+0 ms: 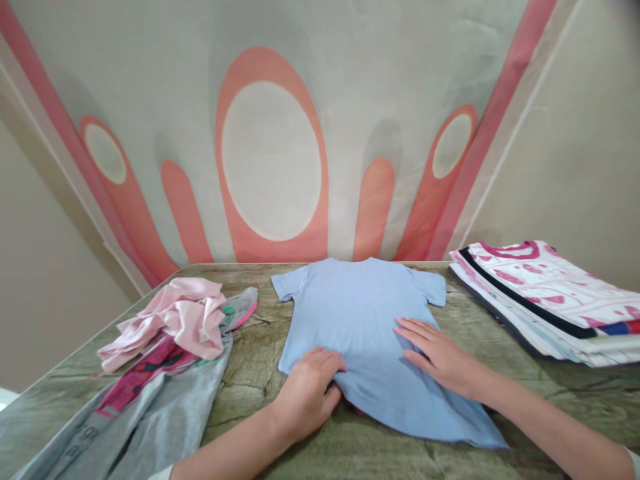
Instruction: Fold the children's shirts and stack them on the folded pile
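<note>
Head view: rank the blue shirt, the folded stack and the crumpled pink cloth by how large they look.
Largest to smallest:
1. Blue shirt
2. Folded stack, counting only what shows before the right edge
3. Crumpled pink cloth

White sleeve edges (pixel 163 473); bare forearms (pixel 555 413); bare hands (pixel 311 392).

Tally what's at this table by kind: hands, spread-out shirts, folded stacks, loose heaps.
Hands: 2, left hand and right hand
Spread-out shirts: 1, blue shirt
Folded stacks: 1, clothing stack at right
Loose heaps: 1, clothes heap at left
Total: 5
</note>
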A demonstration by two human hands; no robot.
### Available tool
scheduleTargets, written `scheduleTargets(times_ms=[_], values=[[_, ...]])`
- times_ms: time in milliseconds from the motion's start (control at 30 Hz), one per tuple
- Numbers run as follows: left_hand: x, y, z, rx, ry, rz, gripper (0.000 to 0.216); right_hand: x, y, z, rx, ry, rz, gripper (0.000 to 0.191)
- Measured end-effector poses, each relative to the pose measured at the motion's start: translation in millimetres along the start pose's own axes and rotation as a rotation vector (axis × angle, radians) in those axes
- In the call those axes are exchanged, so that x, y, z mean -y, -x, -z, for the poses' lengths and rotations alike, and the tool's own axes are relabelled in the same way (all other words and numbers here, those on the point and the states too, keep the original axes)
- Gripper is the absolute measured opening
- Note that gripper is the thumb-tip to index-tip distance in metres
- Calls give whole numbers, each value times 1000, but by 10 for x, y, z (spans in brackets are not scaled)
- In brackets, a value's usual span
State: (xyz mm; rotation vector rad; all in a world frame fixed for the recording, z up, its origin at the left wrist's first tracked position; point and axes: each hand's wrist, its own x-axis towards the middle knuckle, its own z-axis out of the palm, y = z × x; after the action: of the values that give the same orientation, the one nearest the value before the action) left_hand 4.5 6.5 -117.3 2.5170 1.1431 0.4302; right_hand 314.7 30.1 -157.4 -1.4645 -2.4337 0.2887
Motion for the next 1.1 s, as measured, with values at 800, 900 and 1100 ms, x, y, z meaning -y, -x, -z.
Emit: scheduleTargets(times_ms=[800,900,1100], values=[[89,183,850,306,-27,90,34,210,74,328,-6,-51,34,25],[148,93,688,286,-7,15,40,461,188,535,251,-151,103,14],[343,-8,310,280,-184,-72,49,678,341,543,418,-149,155,21]])
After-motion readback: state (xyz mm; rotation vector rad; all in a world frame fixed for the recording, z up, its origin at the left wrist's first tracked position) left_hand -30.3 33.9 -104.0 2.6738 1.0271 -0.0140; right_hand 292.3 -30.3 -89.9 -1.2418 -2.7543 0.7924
